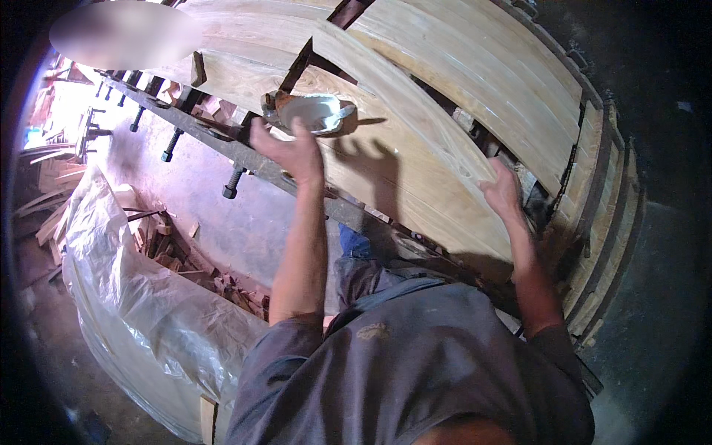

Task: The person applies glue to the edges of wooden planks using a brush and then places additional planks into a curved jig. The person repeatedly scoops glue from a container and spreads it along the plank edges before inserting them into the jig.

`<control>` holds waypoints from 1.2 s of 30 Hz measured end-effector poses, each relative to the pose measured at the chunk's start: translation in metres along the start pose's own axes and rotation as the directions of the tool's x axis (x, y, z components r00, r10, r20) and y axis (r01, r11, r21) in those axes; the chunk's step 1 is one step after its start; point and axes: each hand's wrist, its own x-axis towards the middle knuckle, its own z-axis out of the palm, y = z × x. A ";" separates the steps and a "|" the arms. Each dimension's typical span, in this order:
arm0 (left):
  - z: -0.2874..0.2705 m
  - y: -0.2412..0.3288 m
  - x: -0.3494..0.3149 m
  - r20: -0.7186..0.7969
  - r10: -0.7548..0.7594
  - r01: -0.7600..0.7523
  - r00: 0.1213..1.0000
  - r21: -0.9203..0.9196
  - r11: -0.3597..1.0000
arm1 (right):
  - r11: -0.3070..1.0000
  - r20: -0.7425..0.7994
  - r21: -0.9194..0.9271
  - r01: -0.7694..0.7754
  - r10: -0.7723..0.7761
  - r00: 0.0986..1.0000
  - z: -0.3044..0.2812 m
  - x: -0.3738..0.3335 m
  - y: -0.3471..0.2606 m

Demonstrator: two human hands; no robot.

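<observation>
My left hand [293, 152] is raised at the near edge of the wooden panels, its thumb and fingers apart and nothing visible between them. Just beyond its fingertips is a white cut-open plastic container [319, 113], with a brownish object at its left side that I cannot make out. My right hand [504, 191] has its fingers closed round the near end of a long pale wooden board [415, 96]. This board lies at a slant across the wide wooden panel [371, 159]. Shadows of my left hand fall on that panel.
A metal clamp rail with several bolts [234, 182] runs along the panels' near side. More joined boards [475, 59] lie beyond a dark gap. Clear plastic sheeting [148, 297] and wood offcuts [167, 248] are at lower left. Curved wooden slats [604, 215] stand at the right.
</observation>
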 end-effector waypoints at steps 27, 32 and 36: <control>-0.015 -0.038 0.078 0.690 -0.072 0.107 0.720 -0.007 0.994 | 0.891 -0.056 -0.381 0.246 -0.288 0.956 0.052 0.032 0.077; -0.015 -0.042 0.077 0.771 -0.114 0.294 0.627 -0.099 0.951 | 0.924 0.018 -0.335 0.186 -0.191 0.981 0.051 0.042 0.046; -0.003 -0.069 0.070 0.700 0.002 0.146 0.714 -0.151 0.978 | 0.913 -0.056 -0.337 0.229 -0.262 0.963 0.059 0.048 -0.002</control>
